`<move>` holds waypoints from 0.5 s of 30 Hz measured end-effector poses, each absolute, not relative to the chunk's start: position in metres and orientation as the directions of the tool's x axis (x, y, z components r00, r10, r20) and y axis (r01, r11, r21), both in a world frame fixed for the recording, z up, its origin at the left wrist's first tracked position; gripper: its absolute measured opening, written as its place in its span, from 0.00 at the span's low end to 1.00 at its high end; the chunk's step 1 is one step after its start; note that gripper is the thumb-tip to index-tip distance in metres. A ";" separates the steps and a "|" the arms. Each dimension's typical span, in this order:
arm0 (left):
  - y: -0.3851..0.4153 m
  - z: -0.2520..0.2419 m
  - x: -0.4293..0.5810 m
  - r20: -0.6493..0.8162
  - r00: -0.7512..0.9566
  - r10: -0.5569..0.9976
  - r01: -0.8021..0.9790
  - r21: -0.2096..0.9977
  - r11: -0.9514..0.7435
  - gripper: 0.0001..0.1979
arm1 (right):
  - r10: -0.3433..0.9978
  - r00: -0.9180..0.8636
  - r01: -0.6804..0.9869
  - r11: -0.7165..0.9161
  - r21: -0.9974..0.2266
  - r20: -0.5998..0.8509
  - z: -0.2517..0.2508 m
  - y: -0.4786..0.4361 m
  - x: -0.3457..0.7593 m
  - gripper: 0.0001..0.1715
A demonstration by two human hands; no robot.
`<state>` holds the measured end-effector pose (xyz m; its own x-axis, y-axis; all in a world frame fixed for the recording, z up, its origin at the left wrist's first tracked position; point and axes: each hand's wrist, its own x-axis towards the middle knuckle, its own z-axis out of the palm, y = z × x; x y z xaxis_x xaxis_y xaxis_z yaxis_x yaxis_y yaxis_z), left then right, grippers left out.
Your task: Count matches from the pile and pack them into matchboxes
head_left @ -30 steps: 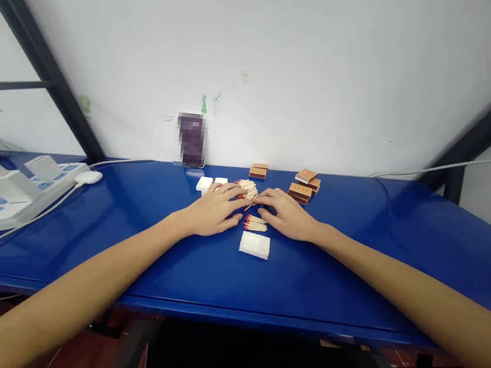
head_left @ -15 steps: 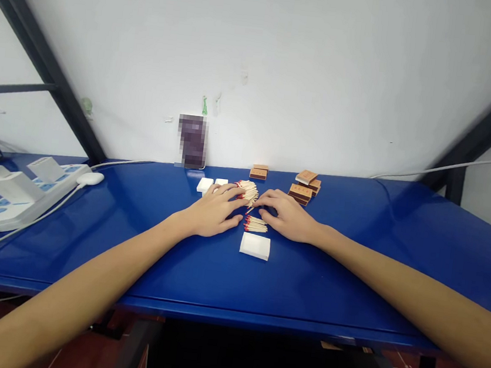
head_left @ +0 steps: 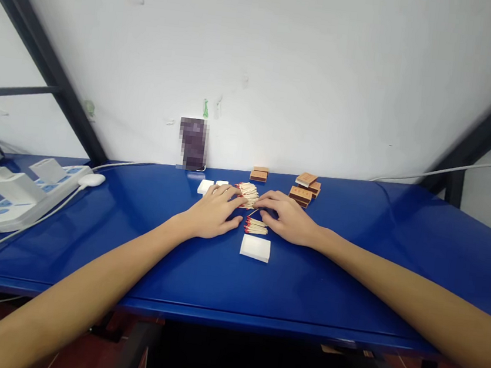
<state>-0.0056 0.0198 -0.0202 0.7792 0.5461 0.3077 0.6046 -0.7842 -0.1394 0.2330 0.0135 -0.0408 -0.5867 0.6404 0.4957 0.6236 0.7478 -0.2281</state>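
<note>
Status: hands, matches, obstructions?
Left hand open at match pile. Right hand by single match, grip unclear. Match row just beyond near white tray. Left hand partly hides farther white trays.

left grip [head_left: 216,211] over the match pile [head_left: 250,193], right grip [head_left: 291,217] by 1 slanted match [head_left: 252,213].

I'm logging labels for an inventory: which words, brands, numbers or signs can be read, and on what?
None can be read.
Front matchbox at right: reddish print on top, too small.
Uppermost matchbox behind it: print, too small.
Dark upright rectangle by the wall: pixelated, nothing legible.
Row of matches and near white tray: no print seen.
</note>
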 end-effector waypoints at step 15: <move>0.020 -0.021 -0.005 0.346 0.766 0.542 0.617 -0.156 -0.771 0.17 | 0.628 -0.617 0.629 0.756 -0.183 0.475 -0.040 0.012 0.231 0.18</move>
<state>-0.0055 0.0203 -0.0215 0.7655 0.5424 0.3460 0.6170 -0.7713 -0.1560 0.2315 0.0123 -0.0397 -0.6166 0.6281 0.4747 0.6289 0.7557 -0.1830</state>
